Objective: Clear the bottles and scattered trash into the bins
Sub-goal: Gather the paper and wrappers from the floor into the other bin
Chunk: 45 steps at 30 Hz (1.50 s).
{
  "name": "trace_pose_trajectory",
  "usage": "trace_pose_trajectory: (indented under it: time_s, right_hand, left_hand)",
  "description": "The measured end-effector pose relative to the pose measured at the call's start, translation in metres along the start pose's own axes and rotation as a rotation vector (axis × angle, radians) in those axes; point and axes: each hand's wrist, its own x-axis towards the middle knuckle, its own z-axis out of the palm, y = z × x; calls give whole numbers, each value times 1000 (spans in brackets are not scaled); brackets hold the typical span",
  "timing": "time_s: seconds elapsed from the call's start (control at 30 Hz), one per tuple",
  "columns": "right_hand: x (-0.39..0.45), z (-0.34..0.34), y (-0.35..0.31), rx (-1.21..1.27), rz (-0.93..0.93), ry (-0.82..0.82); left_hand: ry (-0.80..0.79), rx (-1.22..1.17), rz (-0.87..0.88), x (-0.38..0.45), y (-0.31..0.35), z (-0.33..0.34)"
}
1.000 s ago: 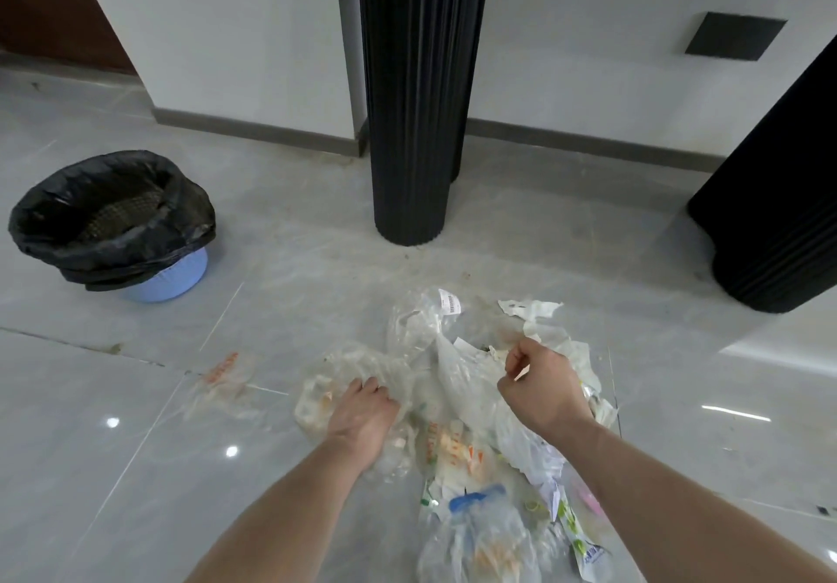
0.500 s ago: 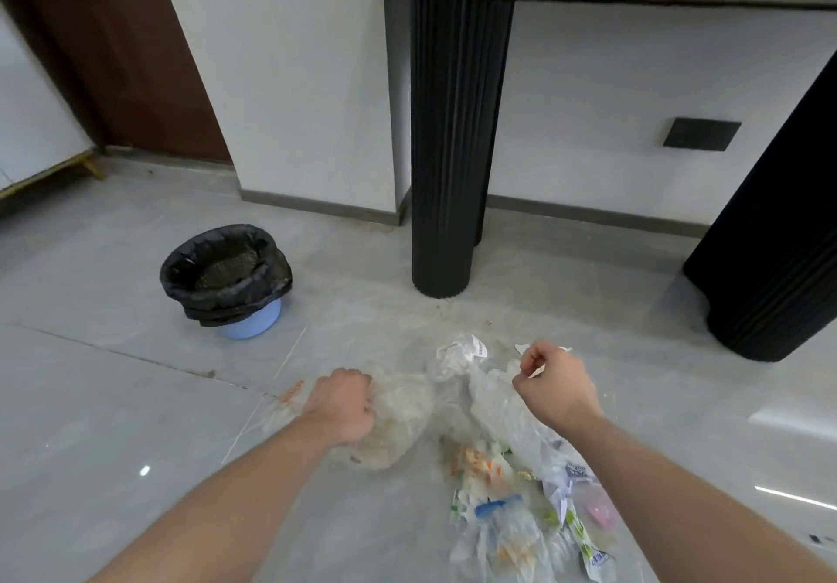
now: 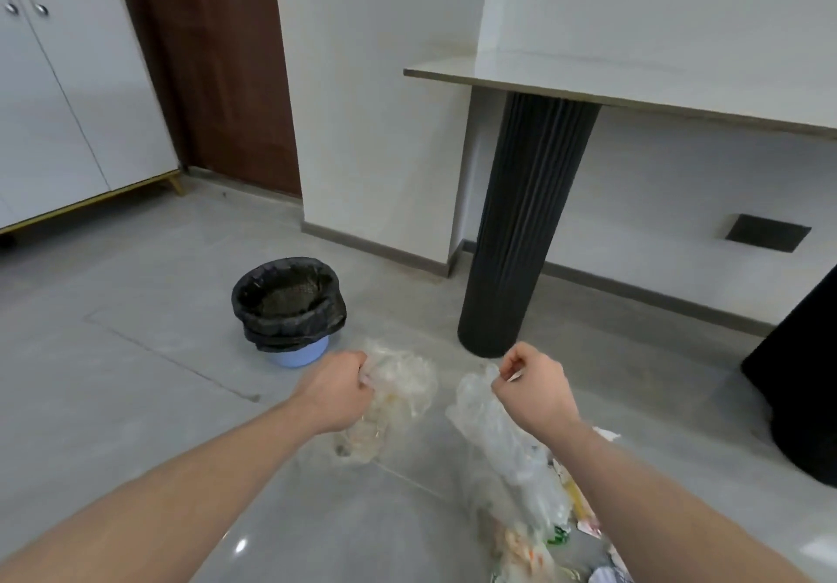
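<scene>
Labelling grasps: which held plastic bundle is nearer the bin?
The left hand's crumpled bundle, just right of the black-lined bin. The right hand's clear bag hangs farther right.

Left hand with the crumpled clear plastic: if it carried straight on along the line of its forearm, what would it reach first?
Most likely the blue bin lined with a black bag, which lies up and left of the left hand gripping the crumpled clear plastic wrapper. Only bare grey floor tile shows between them, though depth is uncertain.
</scene>
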Motion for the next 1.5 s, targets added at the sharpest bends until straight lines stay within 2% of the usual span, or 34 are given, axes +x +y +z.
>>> trace_pose_trajectory:
  time_s: [0.23,0.4,0.63,0.8,0.97,1.2,1.5]
  right_hand:
    - [84,76,-4,8,20,-49]
    - [76,77,-45,-24,160,-113]
    - [51,6,-192,-19,237,-266]
    - [40,-52,-310,-12,273,-304]
    - [61,-77,-381,7,286,-313]
    - [121,-66,-410,49,314,-296]
    - [178,-15,-420,42,369,-301]
  left_hand:
    - [82,-77,-26,58,-52,31]
    - [72,-182,-185,37,-68,-7]
    - [-54,-138,-388,-9,-49,-166]
    - [-153,-89,-449,-27,-38,-291]
    - [-108,-105,-464,-6,-37,-376]
    - [-115,-147,-490,53,-51,-421]
    - [-98,-168,-463,131,-78,-421]
